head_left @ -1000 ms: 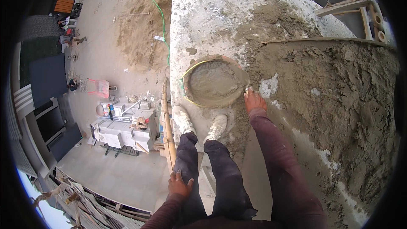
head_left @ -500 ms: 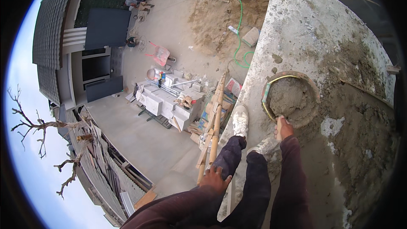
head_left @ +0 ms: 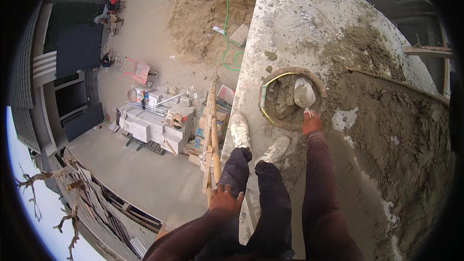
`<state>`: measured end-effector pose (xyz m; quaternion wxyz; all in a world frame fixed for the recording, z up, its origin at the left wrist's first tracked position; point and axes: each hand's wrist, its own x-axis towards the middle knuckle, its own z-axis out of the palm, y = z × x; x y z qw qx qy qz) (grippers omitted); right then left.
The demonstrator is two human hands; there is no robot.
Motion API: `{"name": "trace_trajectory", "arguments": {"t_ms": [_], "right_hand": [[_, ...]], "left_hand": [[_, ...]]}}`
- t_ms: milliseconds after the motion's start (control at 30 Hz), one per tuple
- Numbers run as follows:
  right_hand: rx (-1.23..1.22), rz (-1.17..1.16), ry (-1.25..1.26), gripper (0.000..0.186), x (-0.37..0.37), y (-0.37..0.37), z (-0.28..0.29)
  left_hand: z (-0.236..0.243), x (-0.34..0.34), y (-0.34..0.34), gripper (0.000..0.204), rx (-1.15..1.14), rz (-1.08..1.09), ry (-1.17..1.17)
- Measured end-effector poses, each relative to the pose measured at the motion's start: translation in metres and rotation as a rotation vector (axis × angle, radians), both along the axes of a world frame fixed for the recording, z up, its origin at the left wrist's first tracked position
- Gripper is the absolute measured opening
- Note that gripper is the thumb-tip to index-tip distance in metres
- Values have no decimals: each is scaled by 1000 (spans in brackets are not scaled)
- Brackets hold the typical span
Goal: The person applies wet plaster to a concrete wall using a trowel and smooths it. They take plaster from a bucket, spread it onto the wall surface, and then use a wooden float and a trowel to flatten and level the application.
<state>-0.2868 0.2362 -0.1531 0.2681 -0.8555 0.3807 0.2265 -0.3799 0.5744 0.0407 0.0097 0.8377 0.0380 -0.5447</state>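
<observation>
My right hand (head_left: 312, 122) is closed round the handle of a trowel. The trowel's pale, mortar-smeared blade (head_left: 304, 93) lies over the far right part of a round bucket (head_left: 319, 83). Wet grey mortar (head_left: 281, 100) is inside the bucket, with a hollow in it left of the blade. A yellow-green bail handle (head_left: 264, 89) lies along the bucket's left rim. My left hand (head_left: 226, 200) rests on my left leg near the knee, fingers spread, with nothing in it.
I stand on a raised concrete ledge (head_left: 285, 5) beside a drop on the left. Bamboo poles (head_left: 213, 130) lean at its edge. Spread mortar (head_left: 386, 130) covers the right. Below are stacked pale blocks (head_left: 137, 125), a red wheelbarrow (head_left: 139, 70), a green hose (head_left: 226, 24) and sand (head_left: 198, 24).
My right hand has turned and lifted the trowel, so its blade now shows above the mortar, where a hollow has opened. The whole view has shifted. My left hand stays on the leg.
</observation>
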Motion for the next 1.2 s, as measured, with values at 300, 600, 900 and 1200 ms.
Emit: {"name": "trace_trajectory", "arguments": {"t_ms": [300,600,900,1200], "right_hand": [[127,448,458,44,18,27,69],[85,324,397,43,47,45,35],[-102,153,199,35,32,-23,60],[80,426,358,35,10,2,73]], "left_hand": [[3,3,11,68,64,-41,61],[-1,9,9,67,33,-84,46],[2,8,3,65,56,-55,23],[-5,5,2,63,77,-64,-4]]}}
